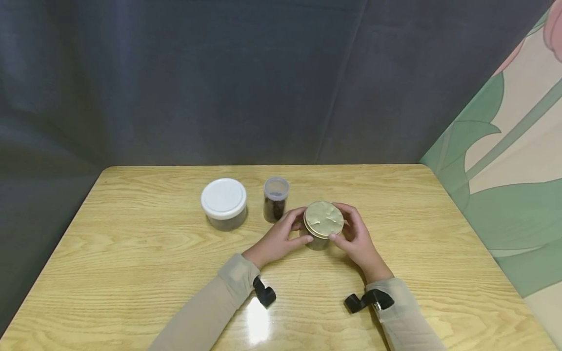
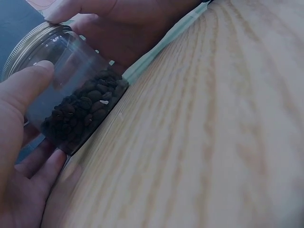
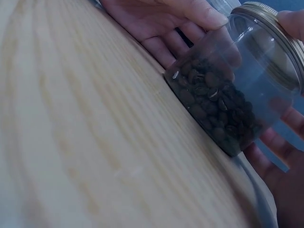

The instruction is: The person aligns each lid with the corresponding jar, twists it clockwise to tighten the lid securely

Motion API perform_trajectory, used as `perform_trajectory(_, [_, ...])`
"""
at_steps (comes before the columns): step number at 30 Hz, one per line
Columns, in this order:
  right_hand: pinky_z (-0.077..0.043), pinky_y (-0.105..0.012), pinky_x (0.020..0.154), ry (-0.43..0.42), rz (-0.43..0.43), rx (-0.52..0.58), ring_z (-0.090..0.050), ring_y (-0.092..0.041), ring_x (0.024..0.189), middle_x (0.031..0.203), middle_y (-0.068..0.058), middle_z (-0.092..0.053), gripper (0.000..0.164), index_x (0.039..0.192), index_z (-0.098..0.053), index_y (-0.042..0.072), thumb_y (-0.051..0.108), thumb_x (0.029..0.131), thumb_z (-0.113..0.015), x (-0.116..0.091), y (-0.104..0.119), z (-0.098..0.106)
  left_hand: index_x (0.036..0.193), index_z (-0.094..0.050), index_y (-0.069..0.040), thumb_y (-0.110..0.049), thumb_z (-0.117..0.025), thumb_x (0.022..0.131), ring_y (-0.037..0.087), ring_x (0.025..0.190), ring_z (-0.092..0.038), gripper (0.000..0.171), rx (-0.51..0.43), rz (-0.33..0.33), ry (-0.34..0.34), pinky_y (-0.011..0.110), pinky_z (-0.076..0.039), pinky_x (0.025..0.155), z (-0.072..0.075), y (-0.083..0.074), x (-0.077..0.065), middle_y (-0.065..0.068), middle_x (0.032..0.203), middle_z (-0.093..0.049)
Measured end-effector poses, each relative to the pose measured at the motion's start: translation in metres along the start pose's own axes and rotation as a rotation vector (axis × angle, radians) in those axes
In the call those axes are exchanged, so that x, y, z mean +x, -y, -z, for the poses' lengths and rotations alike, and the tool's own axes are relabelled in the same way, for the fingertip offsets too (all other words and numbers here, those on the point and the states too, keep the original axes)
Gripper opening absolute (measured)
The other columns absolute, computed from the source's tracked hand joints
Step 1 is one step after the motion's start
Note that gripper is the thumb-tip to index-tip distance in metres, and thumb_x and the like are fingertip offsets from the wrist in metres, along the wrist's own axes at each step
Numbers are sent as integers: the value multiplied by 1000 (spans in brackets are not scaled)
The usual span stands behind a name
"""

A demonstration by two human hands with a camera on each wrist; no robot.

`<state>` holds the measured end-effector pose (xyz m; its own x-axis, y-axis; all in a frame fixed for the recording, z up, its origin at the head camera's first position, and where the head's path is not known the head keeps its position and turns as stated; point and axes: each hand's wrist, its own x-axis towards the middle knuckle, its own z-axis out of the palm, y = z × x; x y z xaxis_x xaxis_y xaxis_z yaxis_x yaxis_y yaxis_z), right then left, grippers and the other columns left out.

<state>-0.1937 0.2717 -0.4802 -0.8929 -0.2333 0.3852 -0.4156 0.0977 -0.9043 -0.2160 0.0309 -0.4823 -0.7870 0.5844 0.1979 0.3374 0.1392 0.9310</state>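
Observation:
A clear jar [image 2: 61,85] with a gold lid [image 1: 324,218] stands upright on the table between both hands. Dark beans [image 3: 211,95], which look like coffee beans, fill its lower part. My left hand [image 1: 276,240] holds the jar's left side, its thumb on the clear wall below the lid. On the other side, my right hand [image 1: 361,242] curves round the jar, with its thumb at the lid's rim. The lid sits on the jar's mouth, its top dented. Some fingertips are hidden behind the jar.
A smaller clear jar [image 1: 275,200] with dark contents stands just beyond my left hand. Further left is a wide tub [image 1: 226,222] with a white lid [image 1: 224,197]. A dark curtain [image 1: 228,87] hangs behind the wooden table [image 1: 145,253]; a patterned cloth [image 1: 518,195] hangs on the right.

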Motion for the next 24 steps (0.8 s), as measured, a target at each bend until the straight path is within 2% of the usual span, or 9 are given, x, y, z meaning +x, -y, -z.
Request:
perform_trajectory(5, [-41, -22, 108, 13, 20, 37, -49, -16, 128, 139, -4, -52, 68, 146, -38, -7, -14, 85, -66, 0, -4, 2, 155, -31, -1, -12, -70, 97, 25, 141, -42, 71, -25, -28, -2, 27, -43, 111, -1, 2, 1, 16, 155, -37])
perform_trajectory(10, [-39, -24, 111, 53, 42, 141, -47, -17, 132, 141, -4, -51, 66, 149, -35, -7, 8, 95, -71, 0, -8, 7, 155, -31, -1, -14, -70, 98, 25, 142, -42, 71, -27, -28, -4, 26, -43, 111, -2, 3, 2, 16, 155, -38])
perform_trajectory(12, [-39, -25, 112, 72, 44, 183, -46, -17, 133, 142, -5, -50, 68, 149, -34, -7, 13, 96, -71, 0, -9, 10, 155, -31, -2, -15, -69, 98, 24, 142, -42, 70, -22, -22, -4, 26, -43, 111, -2, 3, 2, 15, 155, -38])
perform_trajectory(17, [-39, -23, 112, 106, 16, 214, -45, -16, 134, 143, -4, -49, 69, 149, -35, -7, 5, 92, -73, -1, -9, 15, 157, -30, -6, -18, -68, 99, 21, 142, -41, 71, -4, -2, 6, 26, -42, 112, -2, 2, 1, 13, 156, -37])
perform_trajectory(24, [-42, -23, 109, 97, -29, 166, -46, -15, 133, 144, -2, -50, 78, 148, -35, -7, -14, 80, -74, 0, -8, 14, 158, -28, -6, -19, -67, 100, 22, 142, -42, 71, 3, -6, -1, 27, -41, 112, -1, 1, 0, 13, 157, -37])
